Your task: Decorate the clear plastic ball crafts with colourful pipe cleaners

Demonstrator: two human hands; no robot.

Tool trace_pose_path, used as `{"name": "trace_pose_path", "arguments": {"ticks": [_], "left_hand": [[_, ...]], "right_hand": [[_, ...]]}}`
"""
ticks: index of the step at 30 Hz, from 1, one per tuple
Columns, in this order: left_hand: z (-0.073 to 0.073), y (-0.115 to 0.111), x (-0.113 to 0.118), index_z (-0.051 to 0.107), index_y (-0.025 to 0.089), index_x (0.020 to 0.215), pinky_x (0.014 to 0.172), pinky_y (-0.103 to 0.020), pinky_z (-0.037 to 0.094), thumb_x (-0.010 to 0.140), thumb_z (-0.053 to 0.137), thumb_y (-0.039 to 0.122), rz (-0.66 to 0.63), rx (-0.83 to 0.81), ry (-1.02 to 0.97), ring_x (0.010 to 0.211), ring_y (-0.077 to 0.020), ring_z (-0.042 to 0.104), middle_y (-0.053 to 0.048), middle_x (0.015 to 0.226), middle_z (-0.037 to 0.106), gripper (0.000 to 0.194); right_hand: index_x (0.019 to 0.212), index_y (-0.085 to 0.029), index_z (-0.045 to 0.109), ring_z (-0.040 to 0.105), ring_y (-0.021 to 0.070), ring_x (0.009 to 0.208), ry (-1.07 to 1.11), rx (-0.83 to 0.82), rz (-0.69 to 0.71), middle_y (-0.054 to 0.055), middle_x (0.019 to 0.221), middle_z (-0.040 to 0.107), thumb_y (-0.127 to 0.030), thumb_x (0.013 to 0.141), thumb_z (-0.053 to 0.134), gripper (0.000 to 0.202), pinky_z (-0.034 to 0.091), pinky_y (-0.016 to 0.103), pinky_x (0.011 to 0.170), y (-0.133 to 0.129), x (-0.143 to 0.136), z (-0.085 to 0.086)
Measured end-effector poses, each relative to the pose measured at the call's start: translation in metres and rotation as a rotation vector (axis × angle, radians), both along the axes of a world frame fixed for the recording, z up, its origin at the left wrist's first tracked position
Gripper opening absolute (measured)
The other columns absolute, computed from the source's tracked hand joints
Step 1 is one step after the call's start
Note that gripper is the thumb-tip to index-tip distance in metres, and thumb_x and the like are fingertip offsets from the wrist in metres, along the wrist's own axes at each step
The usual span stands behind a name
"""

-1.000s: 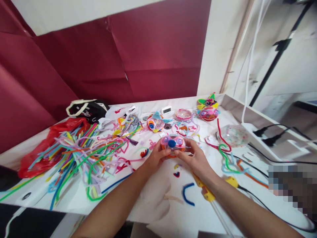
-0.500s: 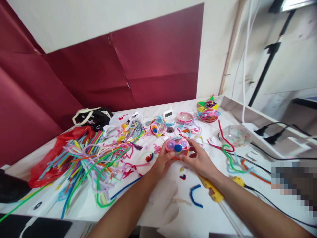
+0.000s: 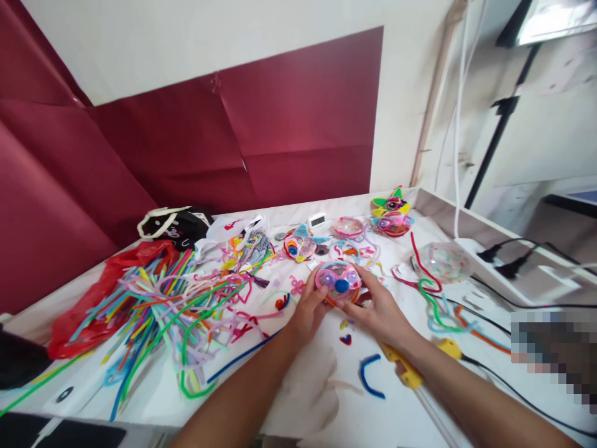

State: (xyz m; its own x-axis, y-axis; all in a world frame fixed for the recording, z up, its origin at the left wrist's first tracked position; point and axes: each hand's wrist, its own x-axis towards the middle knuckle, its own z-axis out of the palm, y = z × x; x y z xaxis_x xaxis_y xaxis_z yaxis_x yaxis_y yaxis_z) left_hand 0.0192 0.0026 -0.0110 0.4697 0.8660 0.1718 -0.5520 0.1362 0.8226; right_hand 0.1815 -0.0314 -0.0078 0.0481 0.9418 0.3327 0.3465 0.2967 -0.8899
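Both hands hold a small clear plastic bowl (image 3: 339,271) trimmed with pipe cleaners, bearing a face with two purple eyes and a blue round nose (image 3: 342,285). My left hand (image 3: 308,309) grips its left side, and my right hand (image 3: 383,309) grips the right side and lower edge. The face points towards me, and fingertips cover parts of the rim. Below the hands lie a small red-and-blue heart (image 3: 346,340) and a bent blue pipe cleaner (image 3: 365,378). A yellow hot glue gun (image 3: 408,372) rests partly under my right forearm.
Loose pipe cleaners (image 3: 153,311) spread from a red plastic bag (image 3: 88,298) at left. Behind stand a fish-like decorated bowl (image 3: 303,244), a pink-rimmed bowl (image 3: 349,228), a small white clock (image 3: 317,220) and a cat-faced piece (image 3: 392,205). A power strip (image 3: 494,264) and cables lie right.
The bowl has shifted slightly right in view and its face has turned a little, still between both hands. The whole scene sits slightly lower in the picture.
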Motion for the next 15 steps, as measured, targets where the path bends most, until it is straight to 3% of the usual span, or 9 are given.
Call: {"name": "trace_pose_path", "arguments": {"ticks": [8,15], "left_hand": [[0.003,-0.006,-0.003,0.041,0.032,0.143,0.110,-0.040,0.038,0.084,0.069,0.034,0.069,0.044,0.067,0.132,-0.0254,0.048,-0.006,0.143,0.051,0.065],[0.002,-0.007,-0.006,0.040,0.030,0.144,0.115,-0.042,0.031,0.085,0.067,0.036,0.065,0.174,0.062,0.137,-0.0283,0.042,-0.007,0.147,0.048,0.065]], "right_hand": [[0.143,-0.029,0.038,0.049,0.0277,0.126,-0.175,0.232,-0.022,0.009,0.139,0.049,-0.051,0.083,0.068,0.071,0.046,0.045,0.102,-0.007,0.001,-0.003],[0.149,-0.027,0.028,0.048,0.0271,0.128,-0.315,0.399,-0.048,0.012,0.139,0.048,-0.047,0.087,0.066,0.075,0.046,0.044,0.104,-0.012,0.002,0.001]]}}
